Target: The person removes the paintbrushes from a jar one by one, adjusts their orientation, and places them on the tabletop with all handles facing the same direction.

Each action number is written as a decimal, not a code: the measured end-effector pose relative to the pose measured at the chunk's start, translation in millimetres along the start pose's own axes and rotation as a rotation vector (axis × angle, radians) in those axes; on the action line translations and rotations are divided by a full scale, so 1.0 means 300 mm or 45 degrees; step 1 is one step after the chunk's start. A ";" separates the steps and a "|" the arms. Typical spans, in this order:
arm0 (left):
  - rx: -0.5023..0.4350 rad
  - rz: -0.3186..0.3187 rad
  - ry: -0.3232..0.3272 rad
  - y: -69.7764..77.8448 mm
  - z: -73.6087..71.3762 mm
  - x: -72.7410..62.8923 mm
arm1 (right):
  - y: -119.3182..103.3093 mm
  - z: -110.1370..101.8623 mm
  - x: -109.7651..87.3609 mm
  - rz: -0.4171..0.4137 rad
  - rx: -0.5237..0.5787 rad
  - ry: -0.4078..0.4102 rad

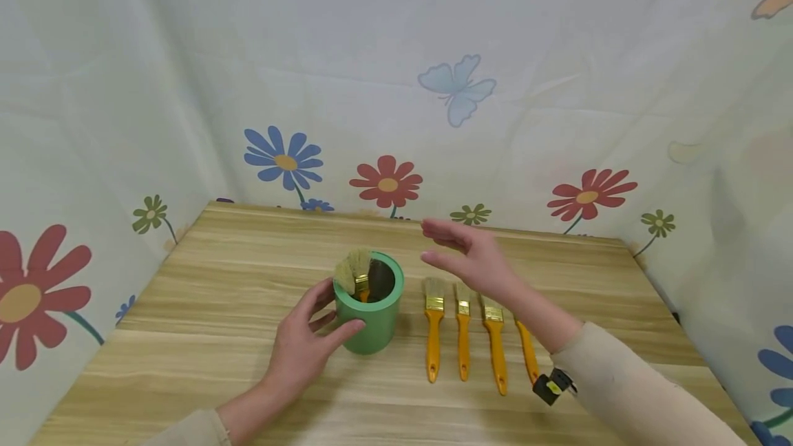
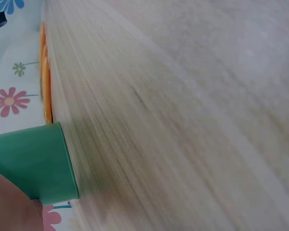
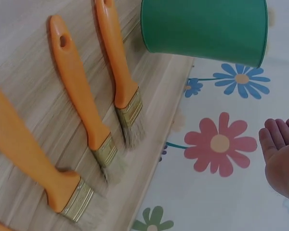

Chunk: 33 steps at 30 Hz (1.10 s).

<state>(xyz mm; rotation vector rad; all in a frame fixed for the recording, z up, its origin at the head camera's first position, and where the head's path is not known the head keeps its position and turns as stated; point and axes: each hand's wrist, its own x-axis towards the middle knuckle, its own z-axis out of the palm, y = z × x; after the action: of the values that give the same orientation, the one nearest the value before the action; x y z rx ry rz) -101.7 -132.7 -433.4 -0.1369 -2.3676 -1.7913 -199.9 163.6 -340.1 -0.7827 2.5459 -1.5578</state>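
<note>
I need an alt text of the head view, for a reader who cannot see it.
A person's left grip holds a green container with at least one brush inside. The open right grip hovers near four orange-handled brushes on a wood-grained table.

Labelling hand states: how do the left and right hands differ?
The left hand curls round the green can; the right hand holds nothing, fingers extended. The left hand sits at the can's left side; the right hand is raised above the table. Both are bare, with pale sleeves.
</note>
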 end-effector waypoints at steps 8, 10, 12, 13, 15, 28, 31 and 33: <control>0.002 -0.004 -0.002 -0.001 -0.002 0.000 | -0.015 0.073 0.052 -0.093 -0.067 -0.062; 0.006 -0.004 -0.002 -0.004 -0.003 0.002 | -0.019 0.090 0.065 -0.105 -0.075 -0.075; 0.015 -0.003 -0.005 -0.006 -0.003 0.003 | -0.022 0.107 0.075 -0.115 -0.078 -0.090; 0.021 -0.004 -0.007 -0.007 -0.003 0.003 | -0.025 0.114 0.080 -0.124 -0.077 -0.098; 0.028 -0.002 -0.010 -0.007 -0.003 0.004 | -0.030 0.130 0.088 -0.132 -0.081 -0.108; 0.024 0.030 -0.006 -0.010 0.000 0.002 | -0.061 0.192 0.105 -0.138 -0.121 -0.148; 0.027 0.028 -0.002 -0.011 -0.001 0.003 | -0.063 0.201 0.107 -0.140 -0.144 -0.152; 0.029 0.030 -0.006 -0.010 -0.001 0.003 | -0.064 0.206 0.108 -0.152 -0.167 -0.159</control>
<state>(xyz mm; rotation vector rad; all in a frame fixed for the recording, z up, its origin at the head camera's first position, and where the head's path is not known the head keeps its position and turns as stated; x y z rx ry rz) -103.2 -133.9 -436.1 -0.1651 -2.3783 -1.7552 -202.0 91.6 -347.2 -1.0290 2.5734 -1.3351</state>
